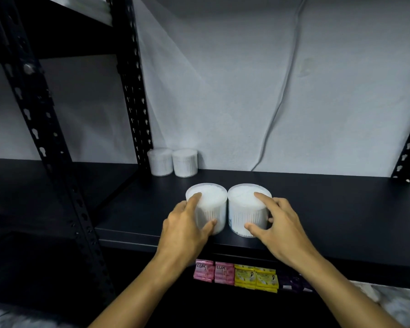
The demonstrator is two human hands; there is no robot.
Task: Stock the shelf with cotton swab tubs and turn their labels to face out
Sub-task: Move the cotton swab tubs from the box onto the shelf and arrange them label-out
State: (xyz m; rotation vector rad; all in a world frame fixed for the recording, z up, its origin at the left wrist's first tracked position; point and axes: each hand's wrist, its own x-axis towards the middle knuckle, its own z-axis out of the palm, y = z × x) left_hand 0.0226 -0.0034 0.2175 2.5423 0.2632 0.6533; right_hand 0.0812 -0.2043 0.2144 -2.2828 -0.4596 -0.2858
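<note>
Near the front edge of the black shelf [317,209] stand two clear round tubs packed with white cotton swabs, side by side and touching or almost so. The left hand [185,228] grips the left tub [210,204], its thumb on the near side wall and a finger lying over the lid; the right hand [279,223] grips the right tub [244,209] the same way, thumb low on the wall and a finger resting on top, so the fingers of both hands are curled around their tubs rather than slack. A thin strip of blue shows on the left edge of the right tub, though no writing on it can be read. Two more tubs [173,162] of the same kind sit together at the back of the shelf against the white wall [223,91], just beside a black slotted post [133,91], which makes four tubs in all. On the level below, soap packets line the edge: two pink packets [214,273] marked LUX, two yellow packets [256,276] (their brand name too small to read), and dark purple ones [291,281] whose number I cannot tell. A pale cable [282,91] runs down the wall.
</note>
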